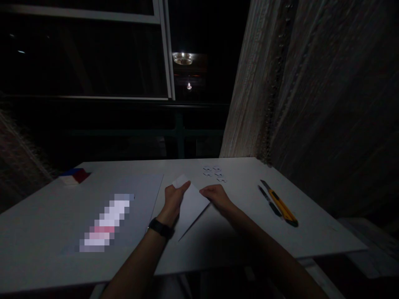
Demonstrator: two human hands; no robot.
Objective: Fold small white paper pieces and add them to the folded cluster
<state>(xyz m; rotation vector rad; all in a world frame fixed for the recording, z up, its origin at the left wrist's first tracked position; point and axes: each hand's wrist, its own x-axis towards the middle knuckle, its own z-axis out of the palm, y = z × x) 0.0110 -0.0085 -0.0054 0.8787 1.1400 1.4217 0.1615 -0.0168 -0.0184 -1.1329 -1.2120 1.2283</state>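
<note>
A sheet of white paper [192, 203], which looks folded, is held up over the front middle of the table by both hands. My left hand [174, 199] grips its left side, thumb lying on top; a dark watch or band [160, 227] circles that wrist. With thumb and fingers pinched together, my right hand [218, 196] has hold of the paper's right corner. Several small paper pieces with dark marks [214, 173] lie just beyond the hands. A yellow utility knife [283, 207] and a dark pen [269, 201] rest to the right.
On the left of the white table [249, 249] lies a large pale sheet [143, 195] with a blurred-out patch. A blue, red and white block [74, 176] sits at the far left edge. Behind the table are a dark window and a curtain [246, 83].
</note>
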